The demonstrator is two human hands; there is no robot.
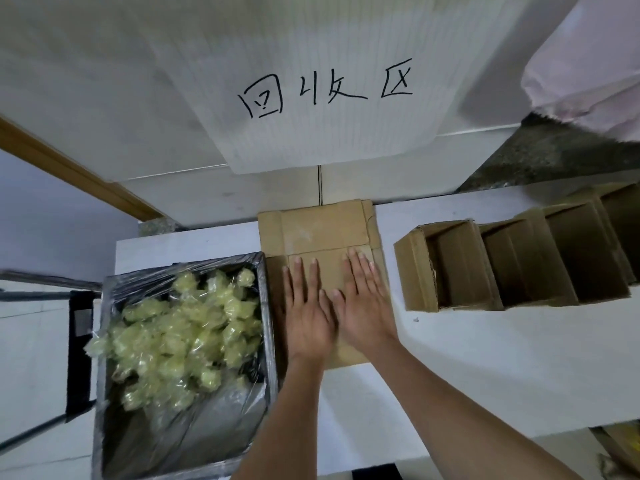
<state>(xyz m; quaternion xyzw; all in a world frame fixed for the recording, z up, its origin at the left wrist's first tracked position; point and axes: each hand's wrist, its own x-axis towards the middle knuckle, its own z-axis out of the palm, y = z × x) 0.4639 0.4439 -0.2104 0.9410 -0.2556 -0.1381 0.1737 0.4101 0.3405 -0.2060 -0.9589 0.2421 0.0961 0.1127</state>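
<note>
Soft, even daylight, fairly bright, with faint shadows under the cardboard boxes (512, 265) at three o'clock. Edges bow outward (wide-angle lens); slight blur overall, no glare.

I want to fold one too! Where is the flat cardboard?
Head view: the flat cardboard lies mid-table under the left hand and right hand, between the bin on its left and the open boxes on its right.

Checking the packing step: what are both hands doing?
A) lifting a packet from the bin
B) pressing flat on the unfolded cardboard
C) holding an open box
B: the left hand and right hand lie with straight fingers on the flat cardboard.
</note>
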